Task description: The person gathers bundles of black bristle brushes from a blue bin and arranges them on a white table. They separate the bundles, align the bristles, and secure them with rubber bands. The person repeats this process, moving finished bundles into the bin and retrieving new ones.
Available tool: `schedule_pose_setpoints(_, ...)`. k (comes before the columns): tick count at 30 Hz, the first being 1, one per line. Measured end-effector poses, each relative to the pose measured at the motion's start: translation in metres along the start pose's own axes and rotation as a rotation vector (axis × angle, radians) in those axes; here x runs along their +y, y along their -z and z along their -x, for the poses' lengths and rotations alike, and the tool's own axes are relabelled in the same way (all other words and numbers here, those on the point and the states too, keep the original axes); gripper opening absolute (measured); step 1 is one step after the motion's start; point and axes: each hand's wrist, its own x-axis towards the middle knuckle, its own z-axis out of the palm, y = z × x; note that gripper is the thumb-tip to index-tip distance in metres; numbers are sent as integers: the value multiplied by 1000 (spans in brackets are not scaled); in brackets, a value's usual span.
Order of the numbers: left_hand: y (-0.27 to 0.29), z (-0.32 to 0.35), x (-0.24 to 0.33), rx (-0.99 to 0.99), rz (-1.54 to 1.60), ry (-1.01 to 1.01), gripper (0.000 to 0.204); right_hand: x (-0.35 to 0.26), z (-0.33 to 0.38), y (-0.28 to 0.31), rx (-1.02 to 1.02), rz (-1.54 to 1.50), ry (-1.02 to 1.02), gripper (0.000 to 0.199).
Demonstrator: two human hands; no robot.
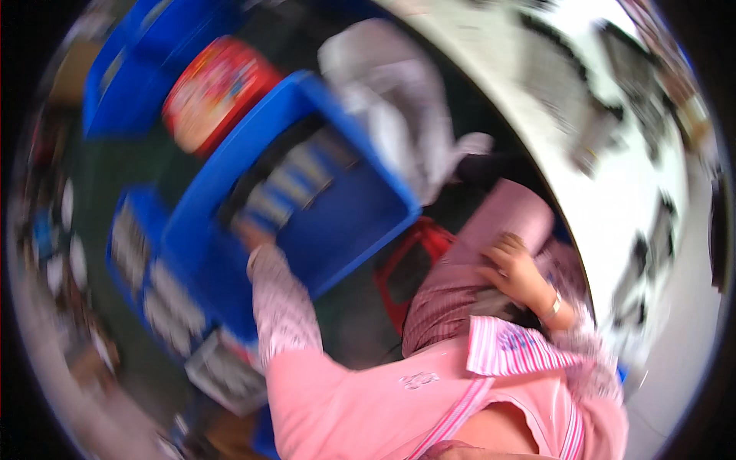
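Observation:
My left hand [253,234] reaches into a large blue plastic bin [360,241], at the near end of a dark piece with pale grey-blue bars [291,180] lying inside it. Motion smears the fingers, so I cannot tell whether they grip this piece or only touch it. My right hand [515,268] rests on my pink-clad thigh [506,218], fingers loosely spread, with nothing seen in it. It lies beside the edge of a white table [529,146].
Dark-and-grey parts [556,65] lie blurred on the white table. Beyond the bin stand a red patterned tub [218,92] and another blue bin [123,92]. Left of it are small trays of grey pieces [172,307]. A white bag [399,100] and a red stool [406,268] stand nearby.

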Motion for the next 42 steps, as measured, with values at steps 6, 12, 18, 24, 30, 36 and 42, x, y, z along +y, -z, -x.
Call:
schedule_pose_setpoints(6, 38, -1, 26, 71, 334, 143, 36, 13, 24, -8, 100, 38, 37, 27)
schedule_pose_setpoints(12, 73, 19, 84, 18, 620, 84, 38, 22, 82, 28, 460, 127, -177, 16)
schedule_pose_setpoints(18, 114, 52, 139, -95, 797, 138, 39, 109, 200, 123, 1389, 517, -636, 19)
schedule_pose_setpoints(24, 144, 74, 173, -212, 883, 286, 41, 186, 398, 152, 1401, 615, -2107, 65)
schedule_pose_setpoints(30, 169, 82, 180, -230, 950, 448, 42, 214, 431, 118, 1275, -41, -2271, 78)
schedule_pose_setpoints(36, 191, 80, 181, -192, 1038, 528, 44, 238, 451, 95, 1739, 62, -2109, 52)
schedule_pose_setpoints(42, 216, 61, 195, -24, 1370, 405, 35, 193, 412, 128, 2154, -496, -894, 33)
